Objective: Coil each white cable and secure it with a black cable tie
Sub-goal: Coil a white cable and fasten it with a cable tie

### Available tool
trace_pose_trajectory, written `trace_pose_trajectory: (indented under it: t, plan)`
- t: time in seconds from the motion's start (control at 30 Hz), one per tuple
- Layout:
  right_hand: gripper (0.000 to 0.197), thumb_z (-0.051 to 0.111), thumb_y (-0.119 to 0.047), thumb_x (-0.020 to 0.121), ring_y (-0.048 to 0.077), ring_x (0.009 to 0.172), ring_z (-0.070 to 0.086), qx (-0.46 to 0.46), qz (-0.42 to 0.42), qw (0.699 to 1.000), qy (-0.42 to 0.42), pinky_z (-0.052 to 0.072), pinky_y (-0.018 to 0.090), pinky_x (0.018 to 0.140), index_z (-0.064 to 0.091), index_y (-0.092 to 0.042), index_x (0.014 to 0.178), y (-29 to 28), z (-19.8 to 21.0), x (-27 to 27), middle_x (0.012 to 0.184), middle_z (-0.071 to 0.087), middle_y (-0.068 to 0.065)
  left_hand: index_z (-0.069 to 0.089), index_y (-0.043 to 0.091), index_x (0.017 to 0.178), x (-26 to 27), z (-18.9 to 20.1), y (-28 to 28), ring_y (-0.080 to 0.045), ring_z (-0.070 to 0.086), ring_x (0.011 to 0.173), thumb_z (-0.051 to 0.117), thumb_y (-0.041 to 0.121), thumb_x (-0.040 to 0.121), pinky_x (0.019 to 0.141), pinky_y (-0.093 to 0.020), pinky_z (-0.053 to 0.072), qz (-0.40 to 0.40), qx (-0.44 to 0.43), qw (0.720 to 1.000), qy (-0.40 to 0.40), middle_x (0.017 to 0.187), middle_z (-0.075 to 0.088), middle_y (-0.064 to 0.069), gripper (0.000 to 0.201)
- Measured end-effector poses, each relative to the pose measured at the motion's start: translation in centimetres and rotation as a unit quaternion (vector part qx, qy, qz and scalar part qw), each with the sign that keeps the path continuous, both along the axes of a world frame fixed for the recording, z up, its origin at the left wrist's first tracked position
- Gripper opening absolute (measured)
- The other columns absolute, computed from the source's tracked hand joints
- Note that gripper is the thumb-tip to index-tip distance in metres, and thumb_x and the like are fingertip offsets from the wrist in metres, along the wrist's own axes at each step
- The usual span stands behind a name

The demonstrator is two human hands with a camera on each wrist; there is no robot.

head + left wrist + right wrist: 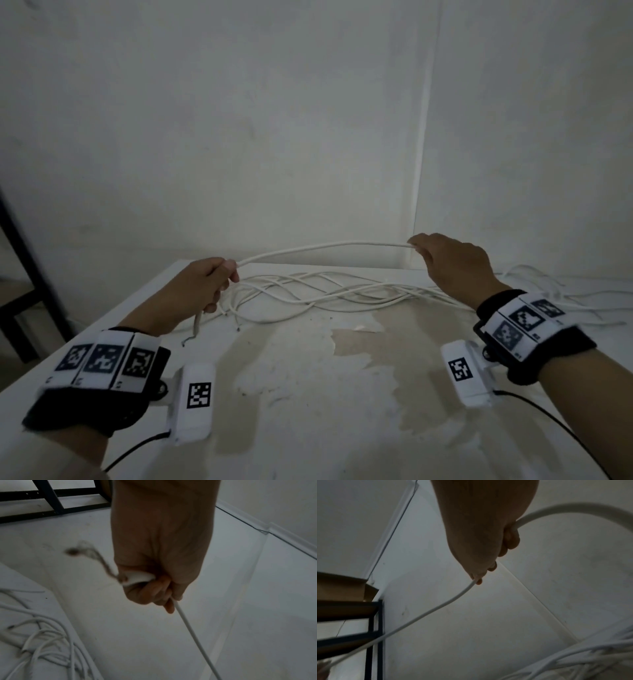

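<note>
Clearly the white cable point(325, 247) is light and springy; the left hand point(202, 287) grips near its frayed end, the right hand point(452, 265) pinches farther along, above the tangled pile point(325, 294).

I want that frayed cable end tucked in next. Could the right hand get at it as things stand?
Probably not yet. The right hand grips the white cable well away from the frayed end, which hangs below the left hand; nothing blocks the way.
</note>
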State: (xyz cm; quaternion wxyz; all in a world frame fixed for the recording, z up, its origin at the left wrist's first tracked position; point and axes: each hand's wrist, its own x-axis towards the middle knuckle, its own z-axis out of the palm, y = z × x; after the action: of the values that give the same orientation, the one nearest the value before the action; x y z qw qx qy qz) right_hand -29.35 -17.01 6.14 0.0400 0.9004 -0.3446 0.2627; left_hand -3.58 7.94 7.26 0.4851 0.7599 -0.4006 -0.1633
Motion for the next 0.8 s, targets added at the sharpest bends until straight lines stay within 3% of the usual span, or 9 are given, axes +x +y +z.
trace_pose_trajectory:
  t: [0.07, 0.17, 0.23, 0.33, 0.5, 0.6, 0.67, 0.73, 0.8]
  plan:
    - [0.035, 0.026, -0.027, 0.101, 0.026, 0.088, 0.06, -0.051, -0.005, 0.995, 0.091, 0.038, 0.029, 0.066, 0.045, -0.031, 0.131, 0.5, -0.5, 0.1, 0.111, 0.06, 0.003, 0.057, 0.01, 0.08, -0.2, 0.1, -0.3, -0.001, 0.026, 0.035, 0.034, 0.016, 0.1, 0.037, -0.012, 0.025, -0.014, -0.052, 0.998, 0.025, 0.062, 0.031, -0.001, 0.03]
    - [0.03, 0.039, -0.012, 0.097, 0.024, 0.087, 0.058, -0.093, 0.018, 0.984, 0.148, 0.031, 0.027, 0.058, 0.052, -0.022, 0.122, 1.4, -1.1, 1.2, 0.108, 0.057, 0.003, 0.057, 0.02, 0.084, -1.0, 0.0, -1.2, -0.001, 0.025, 0.036, 0.034, 0.019, 0.1, 0.037, -0.013, 0.024, -0.011, -0.124, 0.992, -0.011, 0.061, 0.031, -0.001, 0.027]
    - [0.024, 0.064, -0.003, 0.078, 0.022, 0.073, 0.06, -0.143, 0.089, 0.977, 0.133, 0.026, 0.024, 0.046, 0.064, -0.015, 0.098, 2.5, -1.6, 2.0, 0.094, 0.06, 0.005, 0.058, 0.026, 0.087, -1.8, -0.1, -2.1, -0.001, 0.03, 0.037, 0.036, 0.022, 0.099, 0.038, -0.011, 0.025, 0.021, -0.158, 0.984, -0.073, 0.06, 0.034, -0.001, 0.026]
    - [0.028, 0.088, -0.023, 0.052, 0.017, 0.044, 0.054, -0.213, 0.192, 0.949, 0.127, 0.02, 0.017, 0.035, 0.063, -0.021, 0.062, 4.6, -1.9, 3.0, 0.063, 0.057, -0.002, 0.06, 0.021, 0.098, -3.4, -0.1, -3.4, 0.001, 0.038, 0.04, 0.035, 0.021, 0.099, 0.04, -0.009, 0.026, 0.037, -0.175, 0.976, -0.124, 0.061, 0.041, 0.0, 0.025]
    - [0.013, 0.064, -0.024, 0.077, 0.019, 0.051, 0.051, -0.257, 0.31, 0.914, 0.046, 0.023, 0.02, 0.042, 0.062, -0.022, 0.064, 7.4, -1.1, 4.7, 0.065, 0.056, -0.003, 0.061, 0.02, 0.108, -5.6, -0.6, -5.0, 0.007, 0.046, 0.051, 0.039, 0.016, 0.098, 0.051, -0.008, 0.034, -0.03, -0.109, 0.972, -0.206, 0.065, 0.047, 0.008, 0.024]
    - [0.029, 0.044, -0.029, 0.083, 0.019, 0.052, 0.053, -0.216, 0.317, 0.923, -0.009, 0.03, 0.019, 0.044, 0.067, -0.02, 0.067, 8.3, 0.2, 5.3, 0.067, 0.06, -0.003, 0.062, 0.023, 0.109, -6.5, -1.2, -5.4, 0.004, 0.049, 0.063, 0.04, 0.018, 0.097, 0.059, -0.006, 0.035, -0.066, -0.067, 0.978, -0.186, 0.075, 0.054, 0.013, 0.026]
    - [0.028, 0.043, -0.031, 0.083, 0.019, 0.052, 0.056, -0.149, 0.329, 0.931, -0.054, 0.039, 0.02, 0.045, 0.066, -0.017, 0.072, 8.7, 0.7, 5.3, 0.067, 0.062, -0.003, 0.064, 0.027, 0.099, -7.2, -1.3, -5.4, 0.008, 0.051, 0.065, 0.041, 0.016, 0.097, 0.061, -0.005, 0.035, -0.095, -0.059, 0.98, -0.163, 0.077, 0.057, 0.019, 0.026]
    - [0.025, 0.045, -0.031, 0.083, 0.019, 0.054, 0.054, -0.09, 0.32, 0.94, -0.08, 0.042, 0.026, 0.046, 0.061, -0.013, 0.076, 8.7, 0.9, 5.0, 0.066, 0.061, -0.002, 0.06, 0.033, 0.08, -7.7, -1.1, -5.3, 0.011, 0.05, 0.059, 0.041, 0.014, 0.096, 0.059, -0.006, 0.035, -0.126, -0.044, 0.979, -0.154, 0.061, 0.058, 0.02, 0.031]
    - [0.02, 0.05, -0.028, 0.089, 0.018, 0.066, 0.051, -0.041, 0.302, 0.95, -0.069, 0.039, 0.031, 0.056, 0.058, -0.01, 0.083, 8.5, 1.3, 4.8, 0.077, 0.059, 0.0, 0.063, 0.031, 0.081, -8.0, -1.0, -5.3, 0.004, 0.046, 0.056, 0.04, 0.015, 0.096, 0.058, -0.01, 0.034, -0.148, -0.029, 0.978, -0.146, 0.059, 0.06, 0.022, 0.032]
